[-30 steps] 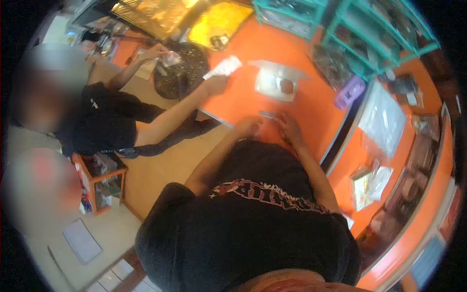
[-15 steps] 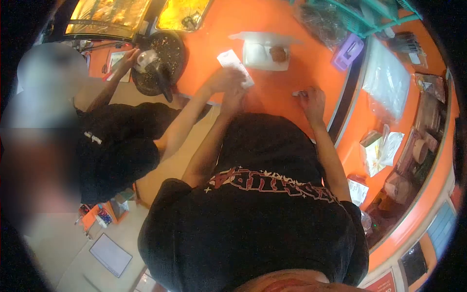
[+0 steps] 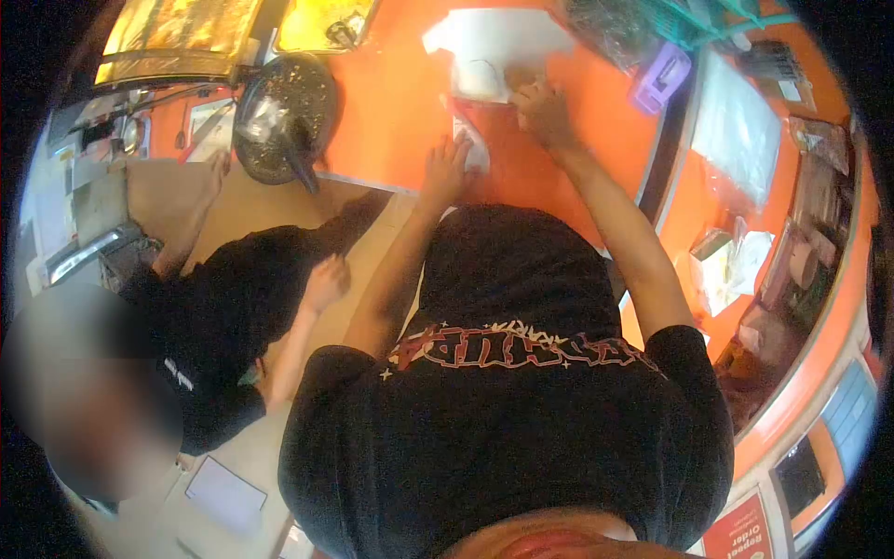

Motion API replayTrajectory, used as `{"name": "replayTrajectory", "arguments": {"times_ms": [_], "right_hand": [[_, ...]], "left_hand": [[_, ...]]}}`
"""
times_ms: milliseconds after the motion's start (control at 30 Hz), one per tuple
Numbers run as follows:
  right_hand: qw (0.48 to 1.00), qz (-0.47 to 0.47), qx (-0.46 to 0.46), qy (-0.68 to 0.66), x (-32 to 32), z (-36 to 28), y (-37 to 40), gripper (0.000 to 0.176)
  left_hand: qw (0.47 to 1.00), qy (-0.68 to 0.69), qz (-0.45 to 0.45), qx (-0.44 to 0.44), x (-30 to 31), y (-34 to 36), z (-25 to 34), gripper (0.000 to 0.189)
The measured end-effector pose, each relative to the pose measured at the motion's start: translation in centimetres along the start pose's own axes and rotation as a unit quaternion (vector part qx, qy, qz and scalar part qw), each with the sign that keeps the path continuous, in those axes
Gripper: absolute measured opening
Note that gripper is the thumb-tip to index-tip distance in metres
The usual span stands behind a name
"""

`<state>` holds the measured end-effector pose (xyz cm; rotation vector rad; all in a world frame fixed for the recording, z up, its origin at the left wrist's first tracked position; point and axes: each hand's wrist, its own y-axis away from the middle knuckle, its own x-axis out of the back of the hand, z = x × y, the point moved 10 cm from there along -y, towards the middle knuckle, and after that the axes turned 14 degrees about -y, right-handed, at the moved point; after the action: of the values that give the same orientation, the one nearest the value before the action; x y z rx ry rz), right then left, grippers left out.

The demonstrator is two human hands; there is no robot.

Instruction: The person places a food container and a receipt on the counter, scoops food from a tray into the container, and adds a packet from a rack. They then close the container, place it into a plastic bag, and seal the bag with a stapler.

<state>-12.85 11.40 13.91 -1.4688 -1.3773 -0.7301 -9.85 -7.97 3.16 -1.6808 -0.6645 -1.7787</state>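
Note:
A white takeaway box (image 3: 478, 82) stands on the orange counter with its lid (image 3: 498, 35) folded back, a white mound inside. My right hand (image 3: 543, 114) reaches over the box's right side with its fingers bent together. What they hold, if anything, is too blurred to make out, and the hand covers the brown food piece on that side. Below the box lies a white paper slip (image 3: 474, 149). My left hand (image 3: 448, 168) rests at the slip's left edge, palm down, fingers stretched and slightly apart.
A black pan (image 3: 321, 102) with crumbs sits to the left, near a yellow-lit tray (image 3: 321, 20). A co-worker in black stands at my left, one hand (image 3: 328, 282) off the counter. At right are a purple holder (image 3: 663, 79), plastic bags (image 3: 740, 135) and a teal basket (image 3: 684, 23).
The co-worker's hand has let go of the slip and drawn back. My left hand has brought the slip down near the box. My right hand has moved up and left to the box.

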Motion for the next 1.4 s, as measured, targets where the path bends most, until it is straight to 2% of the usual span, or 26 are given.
{"name": "replayTrajectory", "arguments": {"times_ms": [67, 167, 200, 300, 400, 500, 567, 667, 767, 867, 900, 1000, 1067, 1167, 1200, 1233, 1300, 1400], "right_hand": [[1.0, -0.003, 0.0, 0.016, 0.8, -0.3, 0.4, 0.015], [1.0, 0.005, -0.024, -0.007, 0.3, 0.6, 1.2, 0.019], [1.0, 0.006, -0.009, -0.004, 0.3, 0.4, 1.3, 0.018], [1.0, 0.003, 0.01, -0.009, 0.2, 0.7, 1.5, 0.018], [0.999, -0.019, -0.014, -0.04, -0.3, 1.1, 1.2, 0.018], [0.998, -0.038, -0.023, -0.034, 0.2, 1.5, 0.5, 0.02], [0.998, -0.063, -0.027, -0.003, -0.2, 2.0, -0.3, 0.022], [0.999, 0.023, 0.019, 0.027, 0.7, 1.7, -0.8, 0.024], [0.999, 0.03, 0.031, -0.016, 0.9, 1.5, -0.7, 0.015], [0.998, -0.058, -0.032, 0.013, -0.4, 1.9, -0.5, 0.022], [0.998, -0.052, -0.022, 0.01, -0.2, 1.6, -0.7, 0.021], [0.999, -0.048, -0.017, -0.004, 0.9, 1.2, -1.5, 0.017], [0.996, -0.067, -0.05, -0.02, 1.2, 1.6, -2.0, 0.015], [0.998, -0.014, -0.027, -0.061, 0.3, 2.4, -1.6, 0.013], [0.996, -0.05, -0.046, -0.056, 1.5, 1.1, -1.5, 0.014], [0.993, -0.088, -0.065, -0.051, 4.5, -2.0, -1.5, 0.016], [0.991, -0.106, -0.07, -0.032, 5.9, -3.6, -1.3, 0.017], [0.999, -0.045, -0.025, 0.008, 3.1, -3.4, 0.5, 0.017]], "left_hand": [[0.998, 0.016, -0.043, -0.035, 0.0, -1.0, 1.2, 0.056], [0.999, 0.012, -0.028, -0.014, 1.7, -1.4, 1.2, 0.052], [0.999, 0.038, 0.007, -0.026, 1.5, -1.4, 1.0, 0.048], [0.999, -0.008, 0.003, -0.036, 2.0, -1.1, 1.1, 0.045], [0.998, 0.06, 0.007, -0.026, 2.8, -1.2, 0.6, 0.041], [0.995, 0.093, -0.017, 0.022, 1.7, -1.5, -0.3, 0.041], [0.993, 0.116, 0.019, 0.007, 0.0, -1.5, -1.2, 0.043], [0.986, 0.153, 0.059, -0.024, 0.1, -2.1, -1.7, 0.046], [0.979, 0.188, 0.056, -0.048, 0.6, -3.2, -2.3, 0.046], [0.968, 0.237, 0.054, -0.063, -0.1, -4.2, -3.0, 0.047], [0.963, 0.255, 0.056, -0.068, -0.5, -4.3, -3.3, 0.048], [0.978, 0.194, 0.027, -0.073, -1.5, -4.7, -3.3, 0.048], [0.974, 0.219, 0.003, -0.064, -1.7, -4.8, -3.3, 0.048], [0.958, 0.283, -0.026, -0.026, -3.0, -5.0, -3.9, 0.049], [0.951, 0.308, -0.035, -0.01, -3.9, -5.0, -4.3, 0.049], [0.956, 0.292, -0.008, -0.028, -2.9, -5.2, -4.0, 0.049], [0.963, 0.259, 0.046, -0.064, -0.5, -5.3, -3.2, 0.048], [0.909, 0.407, 0.028, 0.087, -0.1, -3.6, -5.8, 0.043]]}}
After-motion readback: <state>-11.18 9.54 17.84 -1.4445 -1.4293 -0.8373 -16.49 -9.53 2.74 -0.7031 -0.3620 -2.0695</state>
